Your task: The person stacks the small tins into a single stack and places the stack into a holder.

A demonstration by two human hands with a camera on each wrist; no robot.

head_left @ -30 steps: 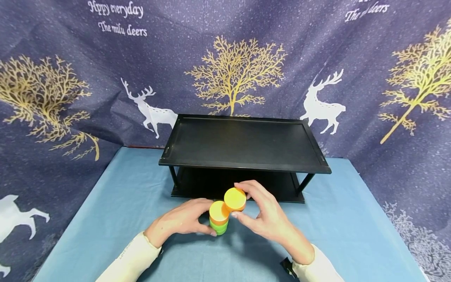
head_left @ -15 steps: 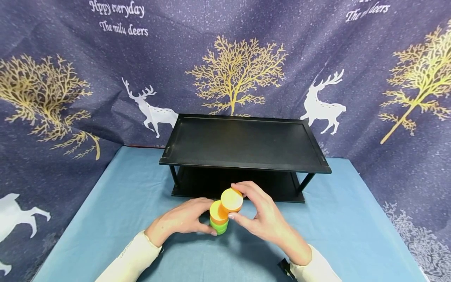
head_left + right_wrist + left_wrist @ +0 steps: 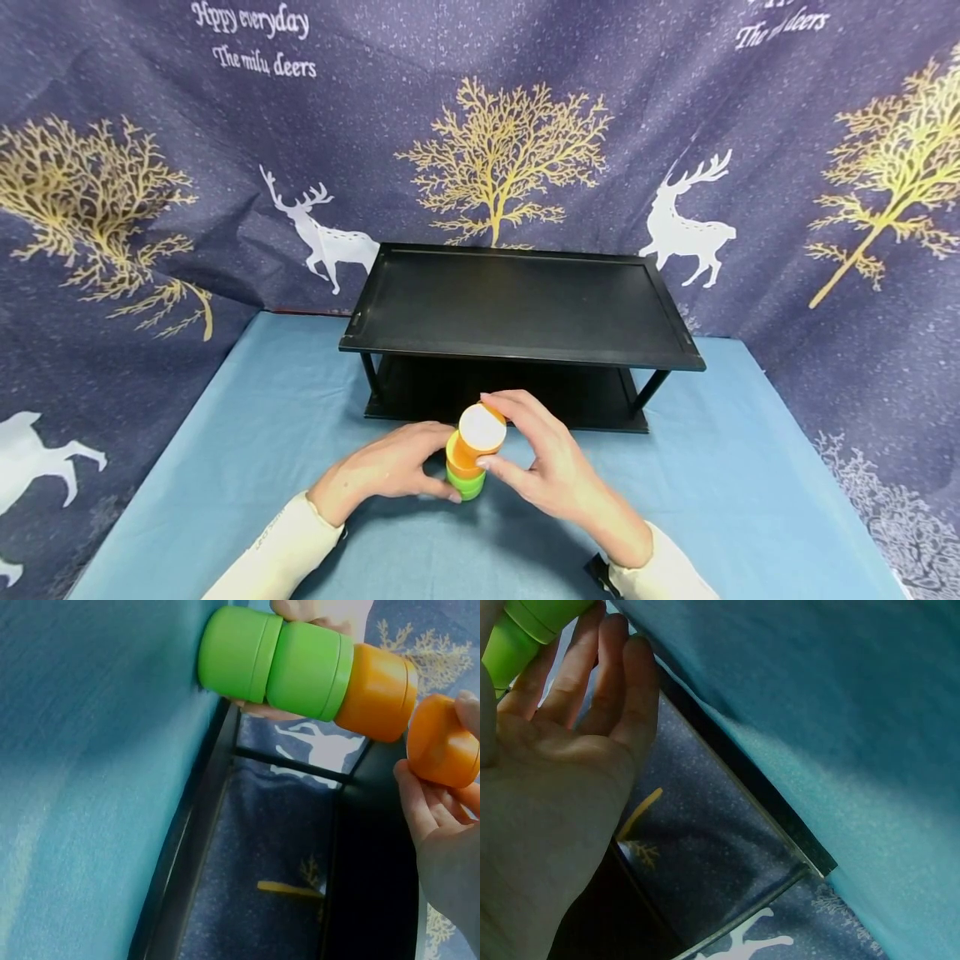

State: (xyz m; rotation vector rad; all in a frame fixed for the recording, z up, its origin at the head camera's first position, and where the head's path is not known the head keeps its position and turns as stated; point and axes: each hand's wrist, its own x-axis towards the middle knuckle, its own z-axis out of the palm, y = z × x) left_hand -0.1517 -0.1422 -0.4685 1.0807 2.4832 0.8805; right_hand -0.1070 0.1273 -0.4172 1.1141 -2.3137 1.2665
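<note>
Two green cups [image 3: 307,669] and an orange cup [image 3: 375,691] stand stacked on the table, green below, orange on top. My left hand [image 3: 405,458] is round the stack from the left, thumb at the green part and fingers behind. In the left wrist view, the green cups [image 3: 525,630] show only at the top left corner, by the fingers. A second orange cup [image 3: 482,427], pale on top, is in my right hand [image 3: 551,458], pinched between thumb and fingers. It tilts slightly just above the stack; the right wrist view shows a narrow gap or light contact at its edge.
Behind the hands stands a black two-tier rack [image 3: 510,308] with a flat top board and a lower shelf. A blue cloth [image 3: 247,450] covers the table. A dark patterned curtain [image 3: 330,125] hangs behind it.
My right hand has moved left with its orange cup, from beside the stack's top to over it. The left hand and the stack have stayed put.
</note>
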